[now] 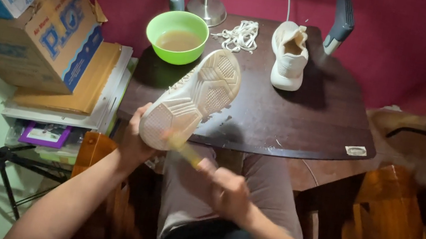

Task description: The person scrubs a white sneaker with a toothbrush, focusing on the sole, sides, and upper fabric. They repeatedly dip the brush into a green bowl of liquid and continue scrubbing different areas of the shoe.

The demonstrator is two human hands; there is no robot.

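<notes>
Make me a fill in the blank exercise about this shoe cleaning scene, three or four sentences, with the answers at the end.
1. The left hand holds a white shoe with its ____ turned up toward the camera.
2. The right hand holds a brush with a ____ handle against that shoe's heel end.
3. The bowl of cloudy liquid on the dark table is ____ in colour.
4. The loose white laces lie between the bowl and the ____ shoe.

Missing words: sole; yellow; green; second
</notes>
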